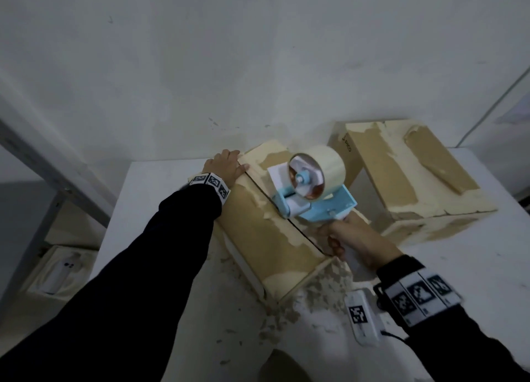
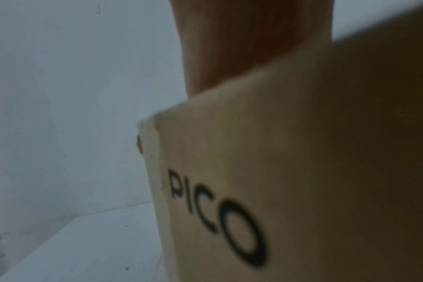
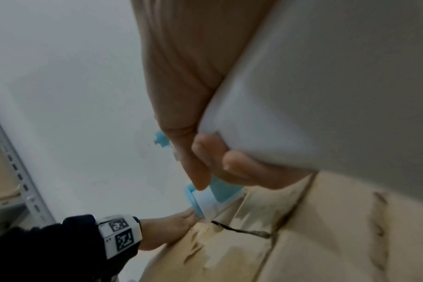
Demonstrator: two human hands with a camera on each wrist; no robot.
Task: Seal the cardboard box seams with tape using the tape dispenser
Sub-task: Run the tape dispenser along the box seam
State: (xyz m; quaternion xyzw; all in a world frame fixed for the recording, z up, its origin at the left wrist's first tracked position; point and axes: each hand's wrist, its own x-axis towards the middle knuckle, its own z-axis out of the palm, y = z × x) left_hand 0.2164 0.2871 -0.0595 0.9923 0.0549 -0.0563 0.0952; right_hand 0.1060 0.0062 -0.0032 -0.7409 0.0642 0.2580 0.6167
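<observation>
Pretty cramped up top here. The cardboard box (image 1: 272,232) sits on the white table (image 1: 160,227) with its far end close to the wall (image 1: 258,52), so there's hardly any room to pass behind it. The left hand (image 1: 226,165) lies flat on the far left corner of the lid, and the tape dispenser (image 1: 309,186) held by the right hand (image 1: 352,238) sits over the middle seam, so the seam is only bare on the near stretch. A second box (image 1: 415,175) blocks the right side, with just a narrow gap between the two. The open tabletop is on the left and near the front, though paper scraps (image 1: 309,295) litter the front.
</observation>
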